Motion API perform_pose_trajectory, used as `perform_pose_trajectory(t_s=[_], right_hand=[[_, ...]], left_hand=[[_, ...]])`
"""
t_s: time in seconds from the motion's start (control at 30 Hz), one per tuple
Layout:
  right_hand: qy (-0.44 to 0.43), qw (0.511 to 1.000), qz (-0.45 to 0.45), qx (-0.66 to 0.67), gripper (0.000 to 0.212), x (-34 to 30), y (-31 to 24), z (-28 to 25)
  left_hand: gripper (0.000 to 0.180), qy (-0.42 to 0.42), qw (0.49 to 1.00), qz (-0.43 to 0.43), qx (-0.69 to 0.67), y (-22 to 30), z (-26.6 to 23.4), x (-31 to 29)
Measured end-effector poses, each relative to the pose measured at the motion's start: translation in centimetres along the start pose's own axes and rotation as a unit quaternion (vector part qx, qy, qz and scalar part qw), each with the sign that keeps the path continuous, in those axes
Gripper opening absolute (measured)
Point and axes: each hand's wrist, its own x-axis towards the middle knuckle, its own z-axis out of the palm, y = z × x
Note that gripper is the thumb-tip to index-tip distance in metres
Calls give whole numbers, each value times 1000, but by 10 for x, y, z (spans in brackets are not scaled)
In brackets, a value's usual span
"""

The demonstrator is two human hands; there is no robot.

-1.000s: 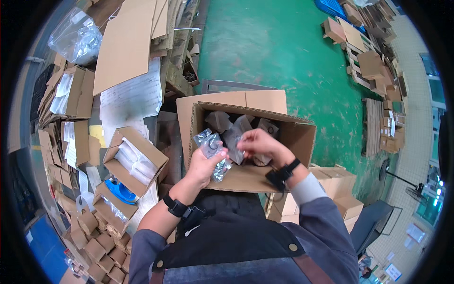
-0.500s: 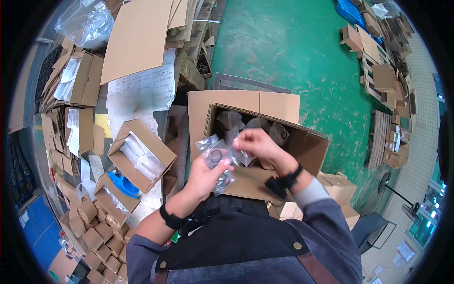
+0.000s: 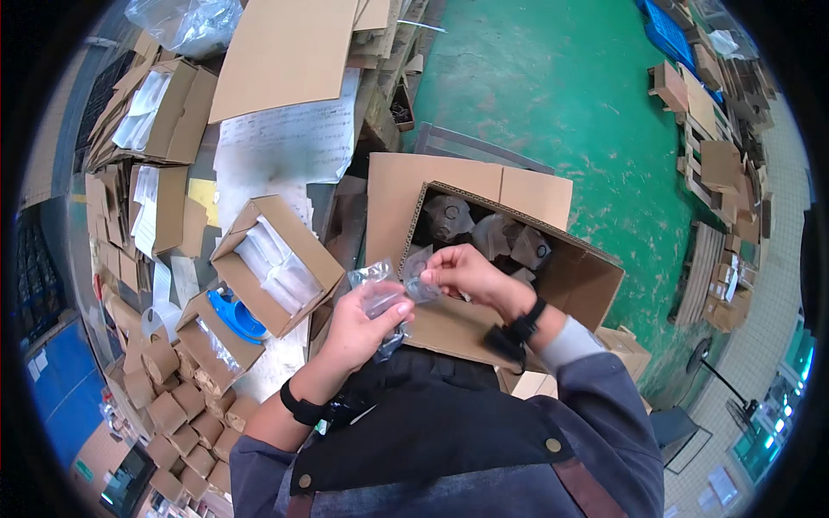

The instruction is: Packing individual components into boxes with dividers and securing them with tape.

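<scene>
My left hand [image 3: 363, 324] is closed around several small clear plastic bags [image 3: 390, 344], whose contents are hard to make out. Between the thumb and fingers of my right hand [image 3: 475, 276] is the edge of a small clear bag [image 3: 421, 287], right beside the bunch in the left. Both hands are over the near left side of an open cardboard box [image 3: 591, 281]. Inside it lie several parts wrapped in translucent plastic [image 3: 449, 220]. Dark rings show on two of them; my right hand and forearm cover some of the box's interior.
At left, a table holds a carton of white-wrapped pieces [image 3: 275, 263], a blue tape dispenser [image 3: 235, 318], written paper sheets [image 3: 285, 142] and stacked cardboard tubes [image 3: 177, 410]. Flat cardboard [image 3: 285, 56] lies at the far left. Pallets [image 3: 695, 268] of boxes stand across the green floor.
My right hand has come back from over the wrapped parts to beside my left hand, at the bags. More of the box's contents shows. The whole view has shifted slightly.
</scene>
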Motion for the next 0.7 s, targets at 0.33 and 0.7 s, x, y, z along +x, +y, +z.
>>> perform_pose_trajectory(t_s=[0.33,0.7], right_hand=[[-46,996,-55,-55,27,-39,-27,45],[232,790,-115,-555,47,-33,39,-41]], left_hand=[[37,-40,995,-27,-84,-4,-4,-9],[44,-97,984,-14,-148,-18,10,-15]])
